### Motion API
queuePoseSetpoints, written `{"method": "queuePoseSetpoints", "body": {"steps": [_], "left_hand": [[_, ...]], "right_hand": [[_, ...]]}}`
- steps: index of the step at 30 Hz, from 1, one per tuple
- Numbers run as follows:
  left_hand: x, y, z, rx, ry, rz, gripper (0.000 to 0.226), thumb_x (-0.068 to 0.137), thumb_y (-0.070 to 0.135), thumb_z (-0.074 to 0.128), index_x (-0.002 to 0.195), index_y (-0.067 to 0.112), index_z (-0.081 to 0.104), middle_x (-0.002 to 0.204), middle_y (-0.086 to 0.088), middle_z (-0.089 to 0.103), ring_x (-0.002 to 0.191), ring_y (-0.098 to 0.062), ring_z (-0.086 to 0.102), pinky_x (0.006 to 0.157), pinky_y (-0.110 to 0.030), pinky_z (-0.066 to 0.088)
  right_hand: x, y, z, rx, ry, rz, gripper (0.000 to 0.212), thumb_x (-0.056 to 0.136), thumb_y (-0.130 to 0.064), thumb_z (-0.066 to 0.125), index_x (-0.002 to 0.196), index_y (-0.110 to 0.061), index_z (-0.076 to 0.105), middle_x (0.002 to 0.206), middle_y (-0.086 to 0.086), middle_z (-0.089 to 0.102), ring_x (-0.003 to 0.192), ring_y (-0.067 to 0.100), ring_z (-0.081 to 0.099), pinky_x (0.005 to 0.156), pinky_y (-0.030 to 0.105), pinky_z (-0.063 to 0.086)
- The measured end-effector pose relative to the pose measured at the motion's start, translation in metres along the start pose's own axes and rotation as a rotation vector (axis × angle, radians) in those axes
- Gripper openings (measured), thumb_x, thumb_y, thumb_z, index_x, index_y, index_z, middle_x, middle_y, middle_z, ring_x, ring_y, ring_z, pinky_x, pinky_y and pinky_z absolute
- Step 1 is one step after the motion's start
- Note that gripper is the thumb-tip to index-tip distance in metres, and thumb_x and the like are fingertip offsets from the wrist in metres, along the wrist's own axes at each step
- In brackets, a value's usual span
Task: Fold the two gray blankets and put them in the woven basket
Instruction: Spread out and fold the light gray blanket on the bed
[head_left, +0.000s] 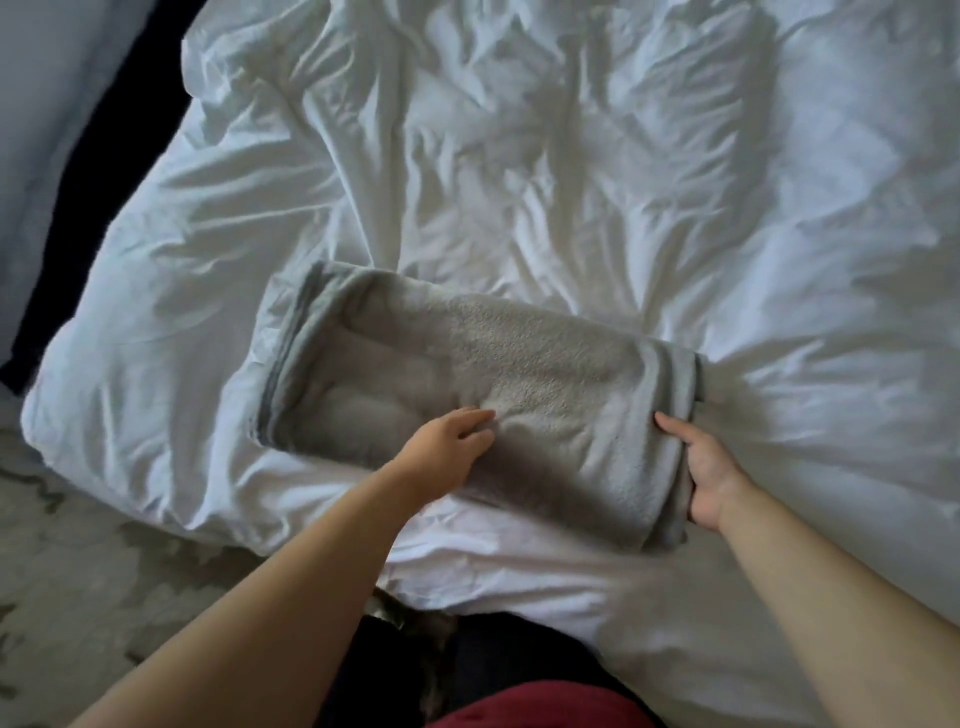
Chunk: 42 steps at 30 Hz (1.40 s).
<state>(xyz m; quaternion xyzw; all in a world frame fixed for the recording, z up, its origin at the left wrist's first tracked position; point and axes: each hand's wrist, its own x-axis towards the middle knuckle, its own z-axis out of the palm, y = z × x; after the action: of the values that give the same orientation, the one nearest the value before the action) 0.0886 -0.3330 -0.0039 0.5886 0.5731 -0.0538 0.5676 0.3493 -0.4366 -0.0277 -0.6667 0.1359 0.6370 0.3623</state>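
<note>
Near the near left corner of the rumpled, white-covered bed lies the gray fleece blanket, already folded into a long, thick rectangle that runs slantwise across the bedding, its bound hem showing at both short ends. The step in hand looks like one more fold, bringing the right end over toward the left to halve the length. To do it well, the middle wants pinning firmly so the layers beneath do not slide, and the lifted end should travel as one stack, its edges kept square with the hem at the far end; fleece is soft and springy, so smoothing the new crease afterward would help it stay compact enough for the basket. The left hand rests on top of the blanket near its near long edge, fingers lightly bent and fingertips pressing into the pile, holding nothing. The right hand grips the blanket's right end, palm turned toward the fold, most fingers apparently tucked beneath and hidden. Neither the woven basket nor a second blanket is in view.
</note>
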Motion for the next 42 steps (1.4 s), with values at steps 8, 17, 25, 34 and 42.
{"method": "queuePoseSetpoints", "body": {"steps": [8,17,25,34,42], "left_hand": [[-0.003,0.014,-0.008,-0.294,-0.091,-0.113,0.040,0.095,0.039,0.052,0.134,0.029,0.055,0.133,0.001,0.057,0.107,-0.007,0.057,0.081,-0.014,0.045],[0.006,-0.014,-0.030,-0.566,-0.199,-0.109,0.037,0.097,0.031,0.052,0.130,0.015,0.059,0.130,0.002,0.060,0.112,-0.006,0.052,0.095,-0.018,0.035],[-0.007,-0.072,-0.097,-1.031,-0.178,-0.116,0.023,0.091,0.019,0.061,0.106,0.004,0.068,0.087,-0.011,0.071,0.081,-0.023,0.067,0.067,-0.031,0.055],[-0.031,-0.112,-0.146,-1.275,0.161,-0.249,0.046,0.087,0.055,0.054,0.126,0.030,0.055,0.115,-0.002,0.066,0.097,-0.021,0.064,0.077,-0.033,0.051],[-0.024,-0.077,-0.128,-0.534,0.505,-0.119,0.045,0.084,0.023,0.066,0.128,0.025,0.054,0.123,-0.006,0.061,0.112,-0.021,0.058,0.096,-0.027,0.043]], "right_hand": [[-0.039,-0.009,0.036,-0.054,0.063,-0.005,0.027,0.088,-0.028,0.057,0.092,-0.005,0.070,0.080,0.016,0.075,0.066,0.027,0.073,0.069,0.036,0.050],[-0.097,-0.031,0.157,-0.225,0.138,-0.146,0.018,0.085,-0.019,0.066,0.099,-0.008,0.067,0.087,0.013,0.073,0.074,0.025,0.069,0.064,0.034,0.056],[-0.082,-0.005,0.334,-0.545,-0.151,-0.211,0.011,0.092,-0.016,0.055,0.095,-0.014,0.065,0.092,0.007,0.066,0.088,0.020,0.065,0.054,0.024,0.054],[-0.052,0.030,0.361,-1.336,-0.230,-0.347,0.046,0.096,-0.017,0.052,0.141,-0.008,0.046,0.144,0.003,0.049,0.128,0.008,0.045,0.108,0.019,0.029],[-0.065,0.002,0.301,-1.033,0.050,-0.561,0.020,0.090,-0.009,0.053,0.076,-0.018,0.064,0.079,0.005,0.067,0.072,0.019,0.059,0.069,0.032,0.044]]}}
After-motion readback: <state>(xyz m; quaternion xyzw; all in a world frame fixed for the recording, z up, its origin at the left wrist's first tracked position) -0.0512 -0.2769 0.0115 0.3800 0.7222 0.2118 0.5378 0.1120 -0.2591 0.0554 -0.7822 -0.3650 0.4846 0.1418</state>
